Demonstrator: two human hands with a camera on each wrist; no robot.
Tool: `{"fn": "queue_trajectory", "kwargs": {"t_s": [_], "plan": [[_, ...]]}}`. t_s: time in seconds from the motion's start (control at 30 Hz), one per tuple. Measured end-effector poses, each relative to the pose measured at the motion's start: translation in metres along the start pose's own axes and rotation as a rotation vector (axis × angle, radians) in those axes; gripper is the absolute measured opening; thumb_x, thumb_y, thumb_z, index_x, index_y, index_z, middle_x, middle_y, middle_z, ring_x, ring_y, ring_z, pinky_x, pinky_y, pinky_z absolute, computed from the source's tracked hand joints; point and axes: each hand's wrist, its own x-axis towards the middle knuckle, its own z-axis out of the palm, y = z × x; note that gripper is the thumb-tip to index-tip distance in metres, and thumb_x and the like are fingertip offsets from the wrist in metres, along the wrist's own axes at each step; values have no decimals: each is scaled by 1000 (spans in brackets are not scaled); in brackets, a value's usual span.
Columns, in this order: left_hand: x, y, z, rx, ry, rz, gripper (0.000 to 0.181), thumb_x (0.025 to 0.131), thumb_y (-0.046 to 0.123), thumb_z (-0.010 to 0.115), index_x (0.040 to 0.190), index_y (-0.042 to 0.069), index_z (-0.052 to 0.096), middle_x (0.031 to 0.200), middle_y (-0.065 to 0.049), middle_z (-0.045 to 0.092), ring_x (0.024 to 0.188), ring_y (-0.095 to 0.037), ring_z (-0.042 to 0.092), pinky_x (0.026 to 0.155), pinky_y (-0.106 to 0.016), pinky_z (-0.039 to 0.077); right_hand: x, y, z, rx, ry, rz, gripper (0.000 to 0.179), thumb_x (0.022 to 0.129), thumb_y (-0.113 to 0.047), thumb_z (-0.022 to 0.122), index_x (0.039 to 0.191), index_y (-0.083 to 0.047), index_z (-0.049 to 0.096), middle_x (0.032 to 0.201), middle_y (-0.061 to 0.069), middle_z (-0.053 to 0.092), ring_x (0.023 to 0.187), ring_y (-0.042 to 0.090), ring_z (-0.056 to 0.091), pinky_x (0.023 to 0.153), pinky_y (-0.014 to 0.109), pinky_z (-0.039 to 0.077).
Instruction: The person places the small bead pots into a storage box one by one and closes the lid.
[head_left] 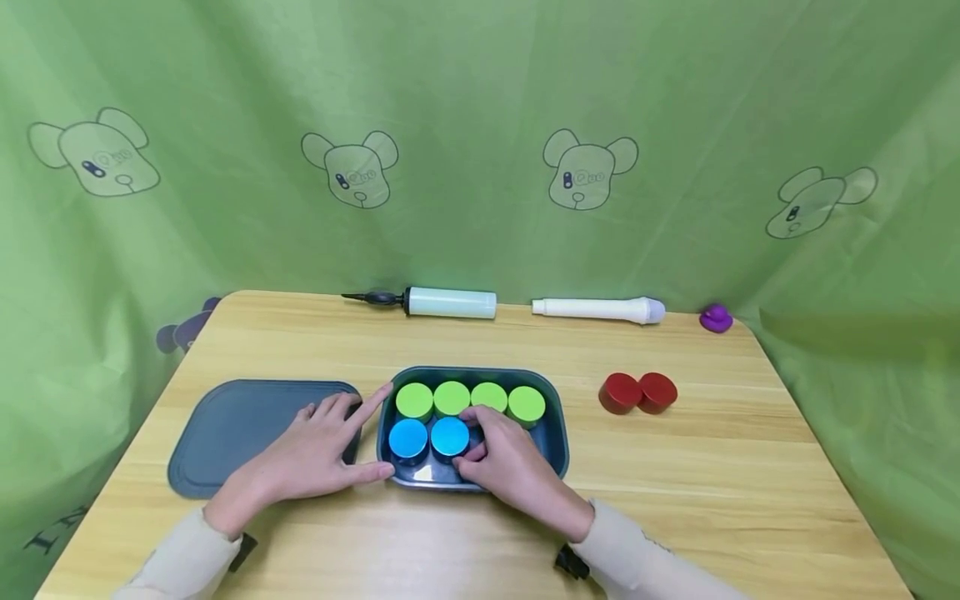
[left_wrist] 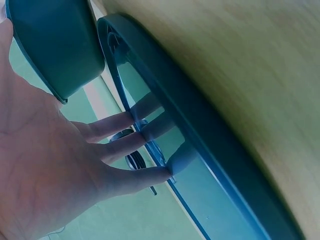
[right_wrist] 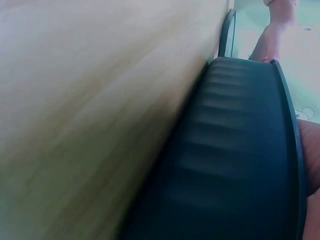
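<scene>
A dark blue-grey box (head_left: 557, 442) stands on the table with a back row of several green-topped round blocks (head_left: 415, 401) and two blue-topped ones in front. My right hand (head_left: 510, 458) reaches over the near rim and pinches the right-hand blue round block (head_left: 450, 435) between thumb and fingers. The other blue block (head_left: 408, 437) sits just left of it. My left hand (head_left: 318, 450) spreads its thumb and index finger against the box's left end. Its remaining fingers (left_wrist: 125, 180) rest on the flat dark lid (head_left: 240, 429). In the right wrist view the box wall (right_wrist: 235, 150) hides most of the right hand.
Two red round blocks (head_left: 621, 393) lie side by side, right of the box. Along the table's back edge are a hand pump (head_left: 452, 302), a white wand-like tube (head_left: 596, 309) and a purple rubber duck (head_left: 716, 318). A green curtain (head_left: 480, 242) hangs behind the table.
</scene>
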Motion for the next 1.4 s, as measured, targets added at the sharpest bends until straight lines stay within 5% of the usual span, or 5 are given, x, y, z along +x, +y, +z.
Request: {"fn": "queue_trajectory", "kwargs": {"t_s": [0.63,1.4], "plan": [[1,0,1,-7,-22,-22,105,95,88,53,177,36,14,155,-23,51,144,-51,47,108,-83,35,-7,1,-10,153,12,-1,51,92,-11,88,137,0,65,132,14,68,87,12,75,76,24,61],[1,1,1,-6,-24,-33,106,94,89,53,177,36,13,157,-24,49,144,-51,47,109,-83,34,-35,28,-76,226,288,-91,40,94,-8,87,130,-14,70,107,5,73,81,20,70,71,31,60]]}}
